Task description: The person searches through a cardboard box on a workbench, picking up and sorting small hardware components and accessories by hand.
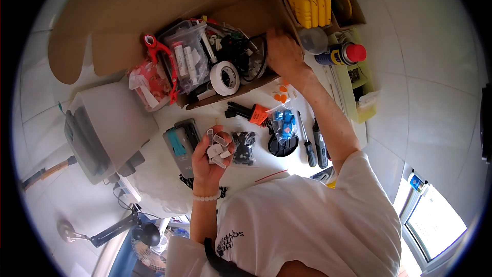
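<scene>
White bits (216,151) sit heaped in the left hand (201,162) — right on the palm, fingers curled around them, over the desk (246,175). Right hand (283,54) is in the box (251,13) — can't tell whether those fingers grip anything.

White short-sleeved shirt (307,210), black lettering (230,243) lower centre; pale beaded bracelet (205,198); black strap (221,261) near the bottom edge.

The left hand (202,163) is cupped; the right hand (283,55) reaches farther forward, its grip unclear.
</scene>
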A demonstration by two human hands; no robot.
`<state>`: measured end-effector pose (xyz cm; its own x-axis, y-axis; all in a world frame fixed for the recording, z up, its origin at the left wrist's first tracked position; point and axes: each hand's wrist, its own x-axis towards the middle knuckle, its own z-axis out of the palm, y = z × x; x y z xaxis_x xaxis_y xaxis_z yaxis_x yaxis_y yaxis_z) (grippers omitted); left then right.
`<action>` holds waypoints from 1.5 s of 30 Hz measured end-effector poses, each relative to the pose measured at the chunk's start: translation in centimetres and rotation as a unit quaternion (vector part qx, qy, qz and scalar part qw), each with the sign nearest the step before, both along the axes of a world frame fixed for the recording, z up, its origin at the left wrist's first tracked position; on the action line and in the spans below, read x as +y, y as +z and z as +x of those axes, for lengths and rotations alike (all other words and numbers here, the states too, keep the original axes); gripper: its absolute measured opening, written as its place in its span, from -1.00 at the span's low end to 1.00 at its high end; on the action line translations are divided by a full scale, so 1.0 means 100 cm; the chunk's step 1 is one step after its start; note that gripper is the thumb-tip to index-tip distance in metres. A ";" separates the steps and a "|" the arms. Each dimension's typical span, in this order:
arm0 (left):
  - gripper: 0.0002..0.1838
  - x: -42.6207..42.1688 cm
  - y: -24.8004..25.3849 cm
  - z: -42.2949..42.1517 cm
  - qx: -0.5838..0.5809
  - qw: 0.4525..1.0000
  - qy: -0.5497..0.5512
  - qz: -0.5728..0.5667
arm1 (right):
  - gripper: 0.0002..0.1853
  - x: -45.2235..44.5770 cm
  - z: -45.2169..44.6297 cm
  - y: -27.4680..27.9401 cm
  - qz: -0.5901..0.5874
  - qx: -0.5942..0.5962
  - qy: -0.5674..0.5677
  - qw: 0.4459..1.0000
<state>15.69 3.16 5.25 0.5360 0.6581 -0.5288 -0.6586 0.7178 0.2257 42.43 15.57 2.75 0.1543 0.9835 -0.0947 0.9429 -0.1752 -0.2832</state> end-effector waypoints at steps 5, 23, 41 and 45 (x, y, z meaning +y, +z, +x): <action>-0.57 0.000 0.002 -0.001 0.009 1.000 0.009 -0.003 | -0.65 0.004 -0.003 0.009 -0.105 0.045 0.001 0.993; -0.62 0.002 0.000 0.002 0.024 0.999 0.019 -0.028 | -0.58 -0.011 0.006 0.007 -0.011 0.437 -0.101 0.894; -0.62 0.011 0.004 0.008 0.069 0.997 0.014 -0.020 | -0.34 -0.054 -0.083 0.013 0.126 0.058 0.037 0.990; -0.62 0.011 0.005 0.007 0.069 0.997 0.012 -0.021 | -0.35 -0.053 -0.084 0.017 0.124 0.154 -0.023 0.980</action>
